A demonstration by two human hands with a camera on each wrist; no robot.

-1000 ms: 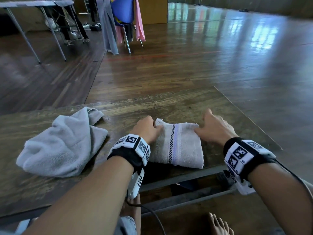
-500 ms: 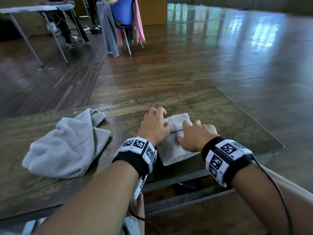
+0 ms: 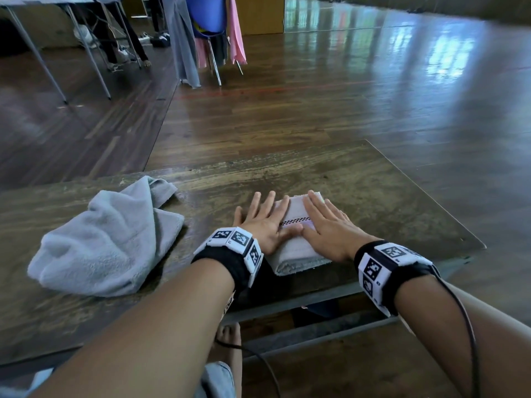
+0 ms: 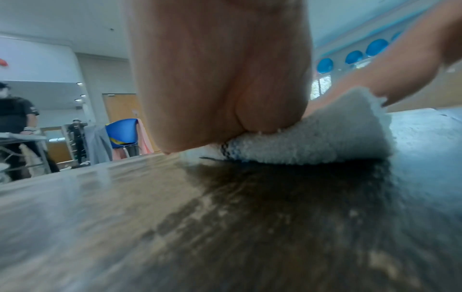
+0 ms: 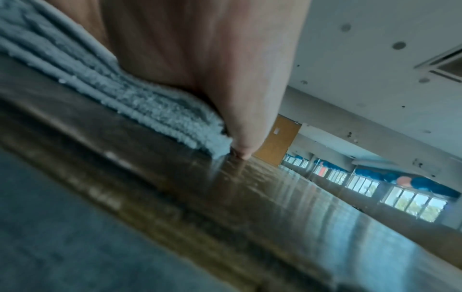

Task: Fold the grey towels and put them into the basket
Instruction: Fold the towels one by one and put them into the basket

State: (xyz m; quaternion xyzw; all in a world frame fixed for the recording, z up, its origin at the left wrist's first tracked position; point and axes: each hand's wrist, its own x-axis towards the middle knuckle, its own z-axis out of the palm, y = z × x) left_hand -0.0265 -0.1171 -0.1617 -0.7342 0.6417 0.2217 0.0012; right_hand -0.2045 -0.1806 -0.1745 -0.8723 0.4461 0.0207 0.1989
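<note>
A small folded grey towel (image 3: 296, 251) with a checked stripe lies near the front edge of the wooden table (image 3: 359, 191). Both hands press flat on it with straight fingers: my left hand (image 3: 263, 216) on its left half, my right hand (image 3: 324, 222) on its right half. The left wrist view shows the palm (image 4: 220, 79) bearing down on the towel's edge (image 4: 300, 146). The right wrist view shows stacked towel layers (image 5: 140, 102) under my right palm (image 5: 212, 59). A second grey towel (image 3: 106, 239) lies crumpled at the table's left. No basket is in view.
Beyond the table is open wooden floor (image 3: 344, 96). A blue chair (image 3: 207, 15) draped with grey and pink cloths stands at the back, next to a metal-legged table (image 3: 57, 38). People stand far off in the left wrist view.
The towel has been folded over again into a narrower bundle. Both hands moved from its outer edges onto its top and flattened out to press it.
</note>
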